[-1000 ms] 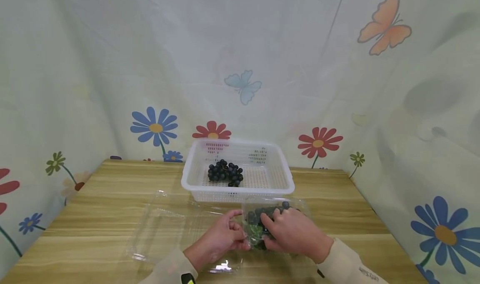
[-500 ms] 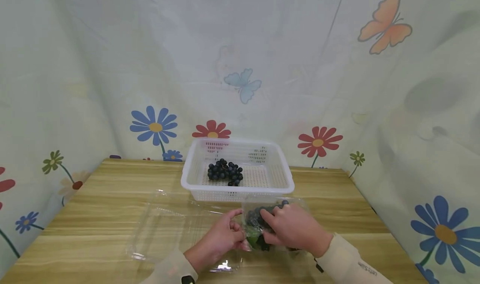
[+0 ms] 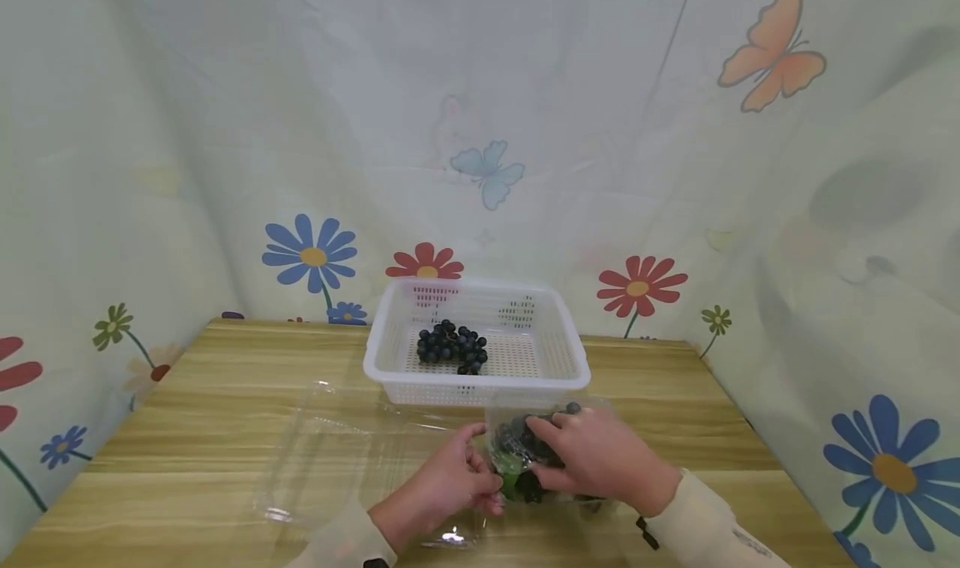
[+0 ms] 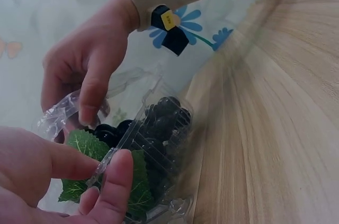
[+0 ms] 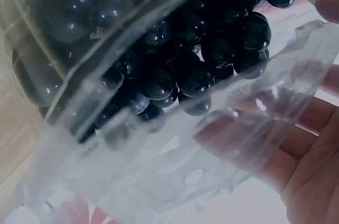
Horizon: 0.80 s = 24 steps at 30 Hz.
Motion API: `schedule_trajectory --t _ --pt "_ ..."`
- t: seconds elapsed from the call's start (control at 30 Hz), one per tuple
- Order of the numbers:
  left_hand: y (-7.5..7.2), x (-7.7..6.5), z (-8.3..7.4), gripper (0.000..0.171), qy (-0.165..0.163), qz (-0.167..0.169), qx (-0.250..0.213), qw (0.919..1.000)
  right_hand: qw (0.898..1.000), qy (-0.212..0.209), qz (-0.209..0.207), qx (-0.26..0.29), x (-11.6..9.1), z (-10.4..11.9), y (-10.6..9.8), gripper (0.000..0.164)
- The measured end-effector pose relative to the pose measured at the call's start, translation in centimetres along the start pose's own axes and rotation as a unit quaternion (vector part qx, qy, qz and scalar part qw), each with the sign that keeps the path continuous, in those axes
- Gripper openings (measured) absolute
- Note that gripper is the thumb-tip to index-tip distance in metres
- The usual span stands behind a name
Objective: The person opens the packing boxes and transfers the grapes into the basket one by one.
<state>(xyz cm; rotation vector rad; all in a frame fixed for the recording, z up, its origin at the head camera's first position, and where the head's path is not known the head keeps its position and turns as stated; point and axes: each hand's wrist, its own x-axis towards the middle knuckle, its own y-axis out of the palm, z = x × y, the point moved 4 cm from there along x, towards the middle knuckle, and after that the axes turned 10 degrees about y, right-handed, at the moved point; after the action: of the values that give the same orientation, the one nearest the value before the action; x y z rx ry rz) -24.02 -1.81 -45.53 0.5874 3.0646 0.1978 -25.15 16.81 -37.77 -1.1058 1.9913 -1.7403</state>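
A clear plastic box [image 3: 600, 406] holds dark grapes [image 4: 161, 115] and green leaves [image 4: 85, 145], in front of the basket. My left hand [image 3: 446, 478] pinches the box's near left edge between thumb and finger, beside the leaves. From the right, my right hand [image 3: 603, 460] reaches over the box, thumb and fingers curled about a crinkled clear plastic film [image 4: 62, 112]. In the right wrist view the film [image 5: 185, 152] lies over this hand's fingers, with grapes [image 5: 196, 78] beside it. Part of the grapes is hidden under my right hand.
A white perforated basket [image 3: 480, 381] with a bunch of dark grapes [image 3: 450, 345] stands behind the box. Left of my hands lies an open clear plastic container [image 3: 322, 451] on the wooden table [image 3: 180, 418]. A flower-printed curtain [image 3: 487, 77] surrounds the table.
The clear film over the leaves has shifted, and more green leaf shows at the near left corner. My right hand has moved slightly right; my left hand stays at the edge.
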Motion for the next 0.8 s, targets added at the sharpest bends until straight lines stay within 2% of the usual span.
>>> schedule_trajectory --t 0.13,0.27,0.47,0.57,0.8 --pt "-0.1 0.0 -0.1 0.091 0.0 0.001 -0.004 1.0 1.0 0.018 0.011 0.019 -0.6 -0.2 -0.1 0.051" --pt "-0.1 0.0 0.1 0.09 -0.003 -0.001 -0.003 1.0 0.998 0.041 0.004 0.037 -1.5 -0.5 -0.2 0.052" --pt "-0.1 -0.1 0.0 0.091 0.003 -0.009 -0.002 1.0 0.992 0.097 0.043 0.072 -3.0 -1.5 -0.2 0.058" --pt "-0.1 -0.2 0.0 0.092 0.008 -0.013 -0.003 0.9999 0.99 0.106 0.054 0.076 -3.8 -2.1 0.3 0.063" --pt "-0.3 -0.3 0.1 0.092 -0.004 -0.017 -0.02 0.9996 0.981 0.139 0.082 0.104 -5.5 -3.8 0.8 0.07"
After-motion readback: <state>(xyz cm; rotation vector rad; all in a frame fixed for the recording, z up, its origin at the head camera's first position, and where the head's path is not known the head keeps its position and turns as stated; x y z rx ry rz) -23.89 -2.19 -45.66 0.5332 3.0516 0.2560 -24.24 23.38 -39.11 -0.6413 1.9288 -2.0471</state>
